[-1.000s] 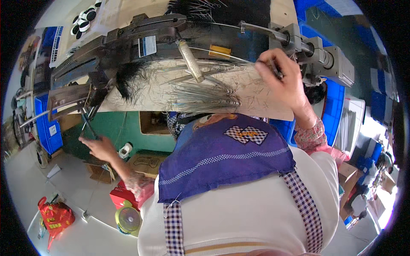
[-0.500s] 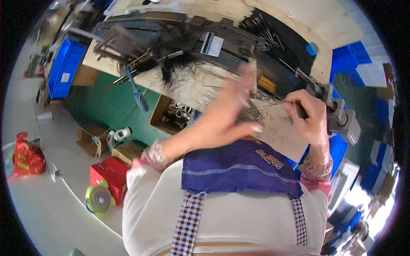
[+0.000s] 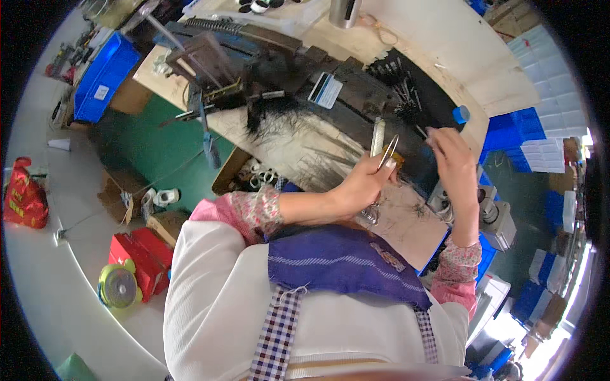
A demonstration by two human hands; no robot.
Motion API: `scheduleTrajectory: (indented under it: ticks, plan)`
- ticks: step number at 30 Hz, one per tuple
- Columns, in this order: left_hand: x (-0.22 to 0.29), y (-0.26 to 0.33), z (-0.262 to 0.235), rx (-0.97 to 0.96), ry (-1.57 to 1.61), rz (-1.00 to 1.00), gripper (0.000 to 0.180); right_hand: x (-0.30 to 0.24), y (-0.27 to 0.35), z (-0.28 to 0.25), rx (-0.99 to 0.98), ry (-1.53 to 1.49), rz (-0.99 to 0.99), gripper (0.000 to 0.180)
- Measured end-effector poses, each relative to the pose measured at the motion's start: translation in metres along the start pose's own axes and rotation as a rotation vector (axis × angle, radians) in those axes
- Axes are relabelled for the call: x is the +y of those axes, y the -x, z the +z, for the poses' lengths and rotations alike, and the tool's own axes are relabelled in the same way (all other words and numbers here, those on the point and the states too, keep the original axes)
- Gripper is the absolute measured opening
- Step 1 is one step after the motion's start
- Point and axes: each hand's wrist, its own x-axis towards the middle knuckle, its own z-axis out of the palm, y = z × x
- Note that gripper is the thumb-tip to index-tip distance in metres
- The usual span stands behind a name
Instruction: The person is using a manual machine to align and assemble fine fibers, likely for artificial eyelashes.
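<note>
My left hand (image 3: 365, 185) is closed around a slim, tweezer-like metal tool (image 3: 393, 151), its narrow loop standing up past my thumb and fingers. Below this hand a shiny metal piece (image 3: 371, 214) shows over the bench. My right hand (image 3: 452, 155) is raised at the right of the dark machine bed (image 3: 349, 105), fingers curled together beside the tip of a thin rod (image 3: 420, 131). What its fingertips hold, if anything, is hidden. Thin black bristle-like strands (image 3: 318, 166) lie scattered on the bench left of my left hand. A pale ridged handle (image 3: 378, 135) rests just beyond it.
Thin metal rods (image 3: 406, 92) lie on a black mat, near a blue cap (image 3: 461, 114). A white-and-blue card (image 3: 326, 90) sits on the machine. Below the bench's left edge is a box of white rings (image 3: 254, 174). A metal cup (image 3: 345, 11) stands at the back.
My left hand, blurred and open before, now grips the metal tool. My right hand has moved up and away from the strands to the thin rod. The whole view has shifted.
</note>
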Motion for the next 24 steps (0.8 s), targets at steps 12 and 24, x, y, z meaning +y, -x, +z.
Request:
scheduleTrajectory:
  ticks: [12,24]
  plan:
    - [0.062,0.028,-0.118,-0.017,1.067,0.162,0.024,-0.007,0.005,0.012,0.01,0.059,-0.095,0.009]
    - [0.042,-0.116,-0.019,-0.321,-0.679,0.137,0.029,0.035,-0.035,-0.002,-0.175,-0.065,-0.13,0.022]
